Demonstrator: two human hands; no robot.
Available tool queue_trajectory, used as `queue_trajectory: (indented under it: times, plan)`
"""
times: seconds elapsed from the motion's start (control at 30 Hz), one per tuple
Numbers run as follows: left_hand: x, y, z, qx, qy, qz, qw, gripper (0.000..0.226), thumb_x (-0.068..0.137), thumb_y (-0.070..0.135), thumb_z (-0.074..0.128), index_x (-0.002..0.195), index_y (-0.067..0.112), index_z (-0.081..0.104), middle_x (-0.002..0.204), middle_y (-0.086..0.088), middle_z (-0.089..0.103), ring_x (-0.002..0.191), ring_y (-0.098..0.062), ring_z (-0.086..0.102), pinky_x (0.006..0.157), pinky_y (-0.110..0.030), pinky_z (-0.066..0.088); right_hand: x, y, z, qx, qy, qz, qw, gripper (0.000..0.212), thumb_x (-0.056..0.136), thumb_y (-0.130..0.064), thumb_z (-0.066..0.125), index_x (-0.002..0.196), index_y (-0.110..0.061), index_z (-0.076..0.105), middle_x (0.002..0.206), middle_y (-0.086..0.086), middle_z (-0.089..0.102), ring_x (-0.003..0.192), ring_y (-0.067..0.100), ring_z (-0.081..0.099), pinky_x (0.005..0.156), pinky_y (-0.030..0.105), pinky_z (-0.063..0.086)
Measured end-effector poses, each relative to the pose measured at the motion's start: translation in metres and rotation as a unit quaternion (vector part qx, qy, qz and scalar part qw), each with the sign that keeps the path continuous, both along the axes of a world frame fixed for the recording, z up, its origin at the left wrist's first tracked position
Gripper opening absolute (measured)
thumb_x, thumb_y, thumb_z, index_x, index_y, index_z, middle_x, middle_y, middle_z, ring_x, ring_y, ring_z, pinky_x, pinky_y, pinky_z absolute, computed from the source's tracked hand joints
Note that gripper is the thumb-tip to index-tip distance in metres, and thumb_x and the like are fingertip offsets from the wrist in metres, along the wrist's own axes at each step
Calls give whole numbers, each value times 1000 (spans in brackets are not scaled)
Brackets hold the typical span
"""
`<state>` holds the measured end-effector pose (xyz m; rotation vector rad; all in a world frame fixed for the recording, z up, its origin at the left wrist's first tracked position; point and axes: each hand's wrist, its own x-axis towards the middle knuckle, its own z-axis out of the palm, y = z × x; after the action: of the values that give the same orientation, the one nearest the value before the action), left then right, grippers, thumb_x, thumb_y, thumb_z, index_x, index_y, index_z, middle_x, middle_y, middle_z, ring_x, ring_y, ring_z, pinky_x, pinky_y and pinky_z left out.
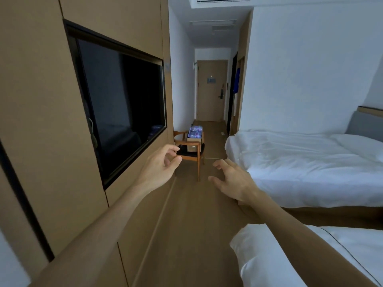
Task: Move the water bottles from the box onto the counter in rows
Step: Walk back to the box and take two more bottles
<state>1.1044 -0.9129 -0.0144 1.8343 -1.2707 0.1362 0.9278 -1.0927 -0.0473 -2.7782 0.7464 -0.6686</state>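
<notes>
The task looks barely begun: no counter is in view, and the bottles [195, 130] sit packed in the box [193, 145] on a chair [189, 152] at mid-frame, well beyond both hands. Left of centre, the left hand [163, 164] is empty, fingers loosely curled. Right of centre, the right hand [233, 181] is spread, holding nothing.

One head-worn view looks forward down the room toward the far door [211, 91], both outstretched forearms close below.
</notes>
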Motion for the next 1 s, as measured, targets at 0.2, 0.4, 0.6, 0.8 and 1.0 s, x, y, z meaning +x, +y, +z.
queue_trajectory:
  times: [0.2, 0.4, 0.6, 0.8, 1.0]
  plan:
    - [91, -90, -12, -3, 7, -7, 1000, 29, 94, 43, 53, 122, 38, 51, 109, 22, 55, 96, 2, 56, 84, -28, 51, 86, -93, -11, -6, 6, 1, 1000, 50, 89, -56, 54, 131, -32, 43, 130, -6, 52, 120, 17, 51, 98, 45, 48]
    - [199, -200, -19, -8, 2, -30, 1000, 25, 93, 46, 52, 118, 43, 51, 106, 23, 56, 88, 5, 55, 76, -21, 47, 183, -192, -17, -20, 14, -27, 999, 43, 89, -55, 53, 125, -34, 44, 124, -6, 53, 113, 19, 54, 91, 43, 50]
    - [292, -305, -10, -6, 0, -49, 999, 24, 92, 46, 52, 115, 40, 53, 102, 20, 58, 85, 2, 58, 71, -19, 46, 262, -285, -13, -16, 19, -63, 998, 47, 91, -55, 52, 130, -30, 44, 129, -7, 51, 117, 19, 53, 95, 39, 47]
    - [362, -408, -17, -8, -4, -68, 998, 24, 94, 40, 53, 117, 35, 53, 104, 15, 57, 83, -3, 58, 71, -14, 42, 323, -381, -20, -18, 12, -86, 996, 48, 91, -56, 52, 129, -27, 45, 124, -5, 52, 110, 19, 55, 89, 37, 47]
    - [413, -525, -31, -4, 5, -76, 997, 27, 93, 42, 54, 120, 37, 51, 102, 16, 57, 83, -4, 57, 67, -11, 42, 384, -498, -37, -8, 6, -84, 996, 55, 90, -58, 50, 134, -25, 43, 126, -4, 52, 112, 20, 54, 90, 38, 49]
